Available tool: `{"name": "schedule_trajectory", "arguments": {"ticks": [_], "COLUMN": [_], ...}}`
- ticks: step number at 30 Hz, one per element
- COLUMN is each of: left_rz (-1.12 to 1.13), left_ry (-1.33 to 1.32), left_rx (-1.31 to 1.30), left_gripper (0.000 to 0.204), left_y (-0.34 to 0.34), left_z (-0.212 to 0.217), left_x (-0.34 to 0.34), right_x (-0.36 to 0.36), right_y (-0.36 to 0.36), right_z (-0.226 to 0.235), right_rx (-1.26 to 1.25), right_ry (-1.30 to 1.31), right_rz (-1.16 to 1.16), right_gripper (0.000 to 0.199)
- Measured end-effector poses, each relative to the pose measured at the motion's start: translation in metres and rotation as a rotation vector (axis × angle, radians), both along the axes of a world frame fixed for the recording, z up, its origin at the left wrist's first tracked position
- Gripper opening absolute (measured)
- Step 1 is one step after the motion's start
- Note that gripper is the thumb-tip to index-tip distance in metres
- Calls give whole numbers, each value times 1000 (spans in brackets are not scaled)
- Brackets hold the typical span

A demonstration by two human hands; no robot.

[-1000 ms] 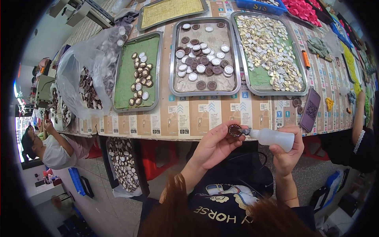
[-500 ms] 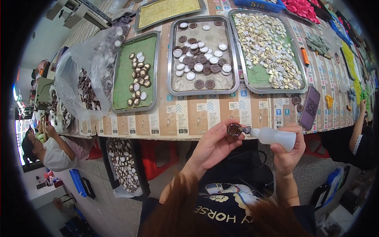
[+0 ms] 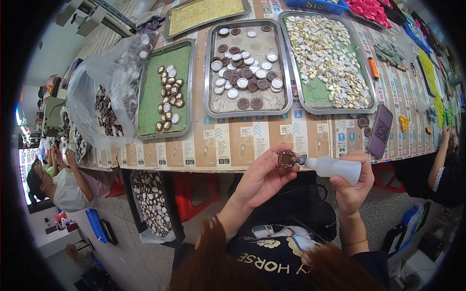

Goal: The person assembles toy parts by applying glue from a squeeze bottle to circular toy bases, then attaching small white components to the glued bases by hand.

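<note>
Between the thumb and fingers of my left hand (image 3: 264, 177) is a small round brown disc with a scalloped rim (image 3: 286, 159), its face turned up toward the bottle. My right hand (image 3: 354, 184) is wrapped round a white squeeze bottle (image 3: 335, 169). The bottle lies tilted on its side, and its dark-tipped nozzle reaches the disc's face or hovers right by it. Beyond my hands, a metal tray (image 3: 209, 97) holds brown and white scalloped discs. The tray to its right (image 3: 335, 112) carries many small gold and silver pieces on green.
A narrow green-lined tray (image 3: 143, 127) with assembled discs stands left, beside a clear plastic bag (image 3: 92, 72) of discs. A phone (image 3: 381, 131) and an orange cutter (image 3: 373, 68) lie to the right. Below the table edge is a container of discs (image 3: 150, 203). Other people sit at both sides.
Both hands, the disc and the bottle hold nearly the same pose. The whole view has shifted very slightly. At the left, the other person's hands have moved.
</note>
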State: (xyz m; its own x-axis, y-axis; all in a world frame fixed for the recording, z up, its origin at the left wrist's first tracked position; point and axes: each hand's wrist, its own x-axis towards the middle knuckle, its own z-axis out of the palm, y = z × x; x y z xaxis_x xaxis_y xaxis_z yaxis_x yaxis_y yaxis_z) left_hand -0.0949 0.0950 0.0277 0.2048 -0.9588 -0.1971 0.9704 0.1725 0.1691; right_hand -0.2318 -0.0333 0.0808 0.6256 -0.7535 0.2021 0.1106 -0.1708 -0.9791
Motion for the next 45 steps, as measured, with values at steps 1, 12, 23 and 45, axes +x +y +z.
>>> {"name": "schedule_trajectory", "arguments": {"ticks": [1, 12, 23, 45], "left_rz": [-3, -13, 31, 38], "left_ry": [-9, -67, -82, -124], "left_rx": [-2, 55, 79, 129], "left_gripper": [31, 31, 27, 24], "left_y": [0, -1, -2, 1], "left_z": [0, 4, 8, 10], "left_x": [0, 1, 1, 1], "right_x": [0, -1, -3, -3], "right_y": [0, -1, -4, -6], "right_z": [1, 1, 2, -2], "right_rx": [-6, -17, -7, -36], "right_ry": [7, 19, 51, 63], "right_rz": [4, 14, 24, 11], "right_gripper": [34, 34, 33, 34]}}
